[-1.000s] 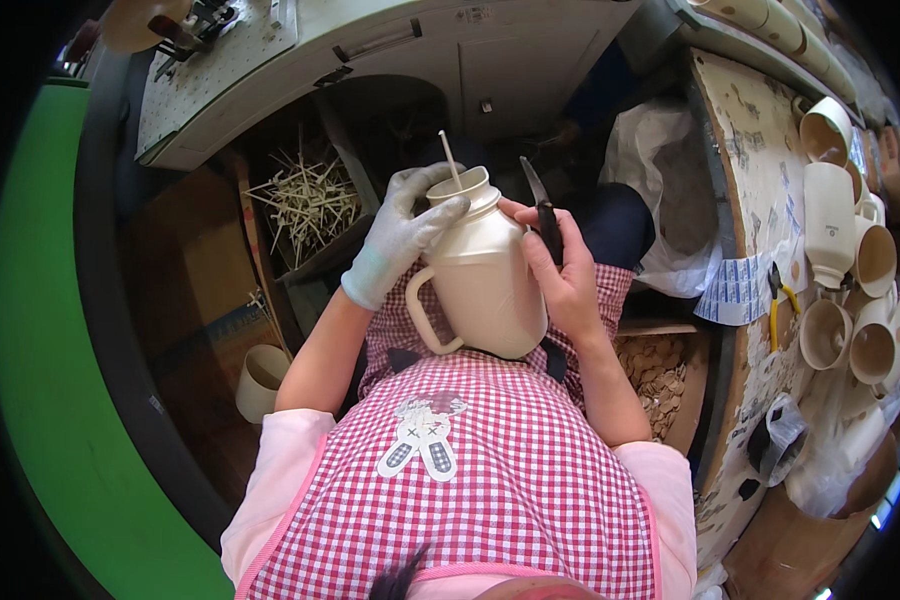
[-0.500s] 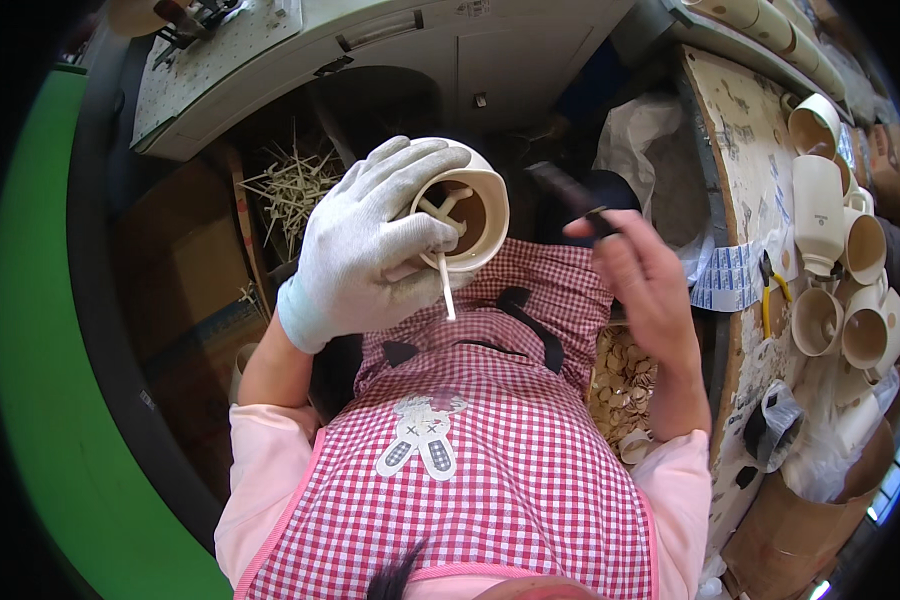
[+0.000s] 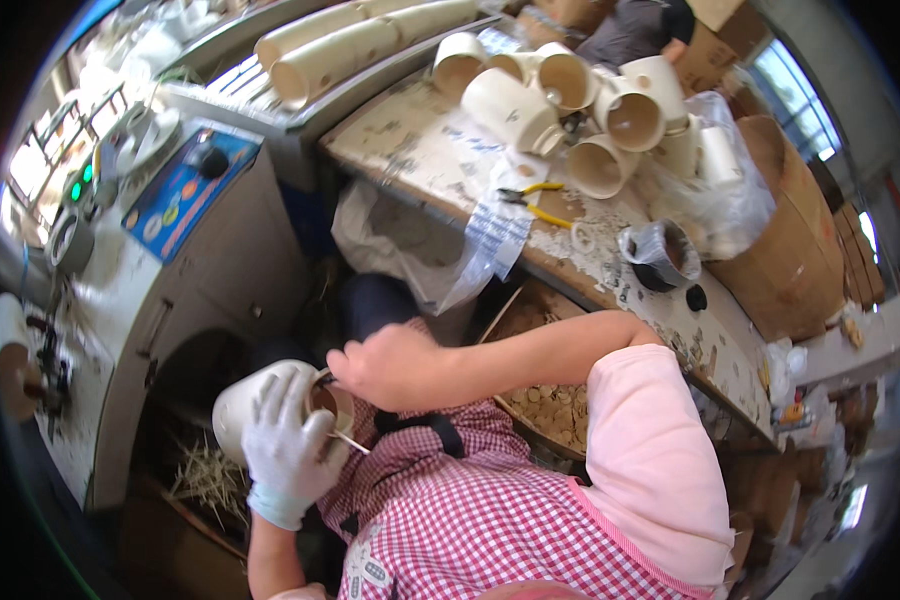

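My left hand (image 3: pixel 288 440), in a white knit glove, is wrapped round a cream plastic cup (image 3: pixel 238 408) held tilted over my lap, its mouth toward my right. A thin white plastic stick (image 3: pixel 352 443) pokes out by the gloved fingers at the rim. My bare right hand (image 3: pixel 385 370) is closed at the cup's mouth. The dark tool (image 3: pixel 324 380) in it is mostly hidden behind the fingers and the rim; its tip cannot be seen.
On the worktable to the right lie several cream cups (image 3: pixel 597 165), yellow-handled pliers (image 3: pixel 535 200) and a bag-lined black pot (image 3: pixel 660 255). A box of small discs (image 3: pixel 545 412) sits below my right forearm. Thin sticks (image 3: pixel 210 475) are heaped at lower left. Another person (image 3: pixel 635 35) is at the back.
My right hand has come from apart, on the right, to the cup's mouth with the dark tool. The view has swung right, showing more of the worktable.
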Demonstrator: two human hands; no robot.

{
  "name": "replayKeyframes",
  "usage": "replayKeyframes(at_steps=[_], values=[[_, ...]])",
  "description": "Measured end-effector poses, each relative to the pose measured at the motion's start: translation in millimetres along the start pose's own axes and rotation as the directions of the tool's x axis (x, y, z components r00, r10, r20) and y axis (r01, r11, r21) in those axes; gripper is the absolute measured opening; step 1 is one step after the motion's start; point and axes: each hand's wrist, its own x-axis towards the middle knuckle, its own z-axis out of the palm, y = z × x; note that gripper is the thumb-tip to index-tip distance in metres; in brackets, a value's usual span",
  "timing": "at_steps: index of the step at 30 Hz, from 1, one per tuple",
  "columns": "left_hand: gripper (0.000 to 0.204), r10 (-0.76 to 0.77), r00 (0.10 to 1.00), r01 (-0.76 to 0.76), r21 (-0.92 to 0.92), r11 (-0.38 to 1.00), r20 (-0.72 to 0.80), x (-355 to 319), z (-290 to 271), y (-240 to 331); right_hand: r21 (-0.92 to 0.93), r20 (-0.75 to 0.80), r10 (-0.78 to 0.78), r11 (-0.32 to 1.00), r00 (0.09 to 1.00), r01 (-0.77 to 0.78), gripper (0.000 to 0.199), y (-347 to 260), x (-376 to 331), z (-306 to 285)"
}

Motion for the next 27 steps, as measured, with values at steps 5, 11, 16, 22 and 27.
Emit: replayKeyframes(at_steps=[5, 11, 16, 22, 27], values=[[0.02, 0.104, 0.979, -0.098, -0.046, 0.994, 0.178, -17.1, 72.2, 5.9, 0.226, 0.443, 0.155, 0.934, 0.883, -0.277, 0.026, 10.9, -20.4, 78.1], [0.019, 0.173, 0.955, -0.185, 0.03, 0.982, 0.239, -37.8, 84.3, 14.7, 0.329, 0.944, -0.128, 0.264, 0.305, -0.907, 0.053, 25.6, -30.1, 84.1], [0.016, 0.085, 0.99, -0.09, 0.036, 0.995, 0.109, -44.1, 67.5, 10.3, 0.401, 0.898, -0.284, 0.209, 0.337, -0.892, 0.054, 20.0, -24.0, 65.7], [0.011, 0.051, 0.997, -0.041, 0.167, 0.985, -0.053, -74.2, 75.3, 17.2, 0.073, 0.722, -0.682, -0.093, 0.117, -0.993, 0.046, 13.3, -10.2, 87.8], [0.013, -0.137, 0.974, 0.186, 0.296, 0.937, -0.18, -102.1, 81.4, 11.7, -0.198, 0.512, -0.852, -0.243, 0.111, -0.95, 0.044, -8.5, 9.9, 99.0]])
